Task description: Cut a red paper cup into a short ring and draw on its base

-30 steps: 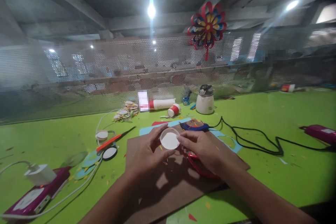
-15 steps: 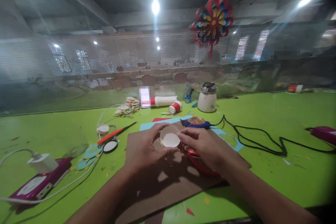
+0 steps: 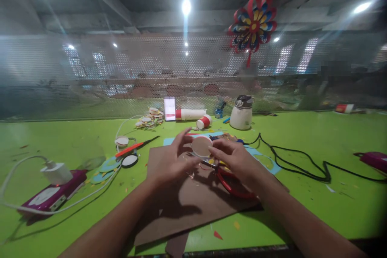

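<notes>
A shallow round paper cup bottom (image 3: 202, 146) is held up above the brown board (image 3: 172, 205), its greyish disc facing me inside a pale rim with a little red. My right hand (image 3: 238, 161) pinches it at the right edge between thumb and fingers. To its left, my left hand (image 3: 172, 161) is open, thumb and fingers spread apart around the piece; whether a fingertip touches it I cannot tell. Red-handled scissors (image 3: 231, 185) lie on the board beneath my right hand, which partly covers them.
Behind the hands are light blue paper (image 3: 172, 141) and a black cord (image 3: 290, 151). An orange-handled tool (image 3: 130, 150), cut discs (image 3: 110, 164) and a purple power strip (image 3: 54, 191) are on the left. Farther back stand a phone (image 3: 169, 109), paper cups (image 3: 204, 121) and a white jug (image 3: 241, 117).
The cup bottom has turned from its hollow side to its flat greyish side and moved slightly up. My left hand has loosened and spread its fingers. The view has shifted a little left.
</notes>
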Motion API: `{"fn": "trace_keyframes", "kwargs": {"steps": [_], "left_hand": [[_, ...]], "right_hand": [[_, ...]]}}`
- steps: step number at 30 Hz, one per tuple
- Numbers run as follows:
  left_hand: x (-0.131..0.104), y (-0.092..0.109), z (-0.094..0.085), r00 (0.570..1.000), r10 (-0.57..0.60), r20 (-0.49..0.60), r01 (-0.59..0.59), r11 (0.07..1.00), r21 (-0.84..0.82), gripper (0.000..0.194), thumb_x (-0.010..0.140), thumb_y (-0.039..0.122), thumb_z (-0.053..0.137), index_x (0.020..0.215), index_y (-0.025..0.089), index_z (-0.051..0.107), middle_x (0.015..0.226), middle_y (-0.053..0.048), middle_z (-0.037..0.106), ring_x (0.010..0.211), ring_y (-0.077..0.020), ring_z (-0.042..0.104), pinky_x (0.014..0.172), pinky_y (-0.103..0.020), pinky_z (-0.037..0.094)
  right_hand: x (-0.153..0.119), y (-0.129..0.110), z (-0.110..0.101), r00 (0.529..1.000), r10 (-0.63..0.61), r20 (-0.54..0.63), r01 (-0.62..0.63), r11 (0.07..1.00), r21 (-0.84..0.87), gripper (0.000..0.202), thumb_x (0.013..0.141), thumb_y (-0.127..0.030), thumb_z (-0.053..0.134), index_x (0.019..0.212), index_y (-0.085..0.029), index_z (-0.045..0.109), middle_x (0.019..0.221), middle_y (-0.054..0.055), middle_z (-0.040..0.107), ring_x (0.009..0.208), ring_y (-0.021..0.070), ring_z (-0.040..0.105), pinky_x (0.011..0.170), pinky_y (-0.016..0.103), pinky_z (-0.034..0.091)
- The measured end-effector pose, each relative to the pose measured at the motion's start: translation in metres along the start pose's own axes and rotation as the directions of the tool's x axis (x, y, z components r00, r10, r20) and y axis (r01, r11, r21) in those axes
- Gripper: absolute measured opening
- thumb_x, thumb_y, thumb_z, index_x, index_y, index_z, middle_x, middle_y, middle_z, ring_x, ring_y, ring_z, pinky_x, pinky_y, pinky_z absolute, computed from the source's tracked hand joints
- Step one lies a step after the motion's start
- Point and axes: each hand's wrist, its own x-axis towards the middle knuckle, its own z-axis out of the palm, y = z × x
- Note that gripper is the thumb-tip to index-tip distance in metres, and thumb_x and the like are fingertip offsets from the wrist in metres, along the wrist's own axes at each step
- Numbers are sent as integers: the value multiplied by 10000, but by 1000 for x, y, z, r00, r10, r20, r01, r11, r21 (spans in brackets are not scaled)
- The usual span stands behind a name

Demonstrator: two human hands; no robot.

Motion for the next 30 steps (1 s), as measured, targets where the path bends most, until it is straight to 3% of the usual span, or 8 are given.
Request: {"fn": "trace_keyframes", "kwargs": {"steps": [2,6,9,11,14,16,21,30], "left_hand": [[4,0,-6,985,-29,-169,6,991,-135,665,866,531,579,1407,205,370,1213,-138,605,1041,-247,632,896,-396,512],[10,-4,-14,891,-137,-434,115,990,-78,516,884,571,517,1219,179,533,1101,-115,633,1003,-239,630,847,-377,523],[8,-7,-12,928,-195,-319,192,981,-40,420,863,496,563,1178,219,574,1167,-110,624,963,-247,640,723,-356,549],[5,-6,-7,962,-173,-209,168,985,-41,396,811,368,622,1186,242,597,1203,-101,621,967,-251,645,714,-359,559],[2,0,0,992,-92,-82,92,996,-4,502,708,217,651,1208,234,618,1237,-100,621,976,-259,654,801,-398,557],[0,6,2,999,-32,-28,34,997,71,552,680,176,654,1229,223,617,1272,-103,613,1046,-276,634,899,-425,524],[-4,14,3,998,48,35,-55,967,250,565,729,173,649,1288,221,582,1271,-113,634,1107,-289,614,971,-457,474],[4,9,4,996,-79,35,76,995,64,407,743,350,731,1104,176,659,1098,-118,707,1000,-277,665,886,-433,516]], "right_hand": [[-1,0,-1,970,-243,14,237,927,-290,96,854,-272,655,863,-178,676,966,84,617,944,224,526,887,404,433],[-2,1,-4,819,-537,204,514,527,-677,140,916,-188,555,938,-181,692,1017,126,642,975,257,513,900,456,432],[-3,-2,-2,829,-546,122,488,599,-635,124,899,-202,586,943,-167,697,1002,127,651,966,252,551,876,425,454],[-4,-6,0,901,-433,10,381,781,-494,117,884,-246,621,923,-173,703,960,99,671,923,233,583,841,385,466],[-4,-12,5,997,-19,-75,16,999,-38,189,807,-344,723,883,-170,723,815,45,697,763,184,606,739,322,478],[-3,-12,8,987,156,-34,-146,970,196,255,742,-383,781,841,-153,729,707,19,683,660,147,588,690,297,479],[4,5,8,981,194,6,-180,899,398,371,701,-485,787,849,-153,709,717,10,665,648,122,600,630,264,495],[8,15,7,963,253,98,-269,842,467,433,712,-547,761,758,-123,684,616,42,659,504,109,579,456,219,466]]}}
